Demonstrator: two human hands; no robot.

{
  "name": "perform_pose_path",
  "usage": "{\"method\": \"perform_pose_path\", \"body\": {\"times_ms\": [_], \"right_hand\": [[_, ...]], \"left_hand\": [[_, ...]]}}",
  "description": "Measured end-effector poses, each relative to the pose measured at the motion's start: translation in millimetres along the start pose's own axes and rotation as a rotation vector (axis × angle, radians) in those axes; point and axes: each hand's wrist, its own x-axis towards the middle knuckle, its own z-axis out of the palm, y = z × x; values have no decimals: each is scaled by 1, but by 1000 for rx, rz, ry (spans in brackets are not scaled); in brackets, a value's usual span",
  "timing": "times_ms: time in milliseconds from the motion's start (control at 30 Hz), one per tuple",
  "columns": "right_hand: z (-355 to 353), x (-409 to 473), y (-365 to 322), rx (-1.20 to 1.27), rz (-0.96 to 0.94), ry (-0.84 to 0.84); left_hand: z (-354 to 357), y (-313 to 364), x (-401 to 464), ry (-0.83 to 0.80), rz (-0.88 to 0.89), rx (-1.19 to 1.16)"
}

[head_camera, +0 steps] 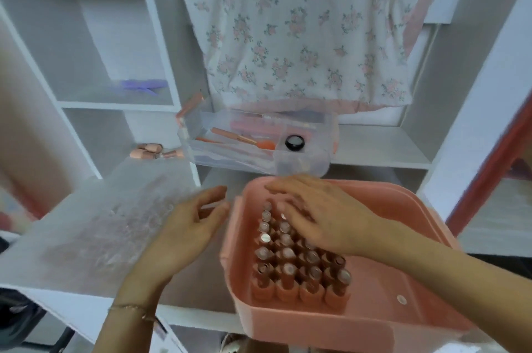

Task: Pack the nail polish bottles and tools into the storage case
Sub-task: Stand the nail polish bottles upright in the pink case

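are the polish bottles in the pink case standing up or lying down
Standing up: the nail polish bottles sit in rows inside the pink case, round cap tops facing the camera.

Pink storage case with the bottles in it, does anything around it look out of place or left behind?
Yes. A few pink nail polish bottles lie on their sides on the white shelf, left of the clear plastic tool tray, outside the pink storage case, where the others stand upright in rows.

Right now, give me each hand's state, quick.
Left hand: open, fingers loosely curled, holding nothing.
Right hand: open, fingers spread over the nail polish bottles in the pink case.
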Motion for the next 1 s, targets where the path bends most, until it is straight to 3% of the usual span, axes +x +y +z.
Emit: {"method": "perform_pose_path", "body": {"times_ms": [267,500,767,1000], "right_hand": [[48,130,-47,61,-136,-102],[152,249,-77,196,100,-356],[224,311,-56,-20,262,-191],[248,345,-24,-188,331,-65]], "left_hand": [[-110,-48,22,257,0,243],[-172,-131,49,408,-169,324],[-173,-208,94,452,-313,492],[-175,-209,169,362,-40,535]]}}
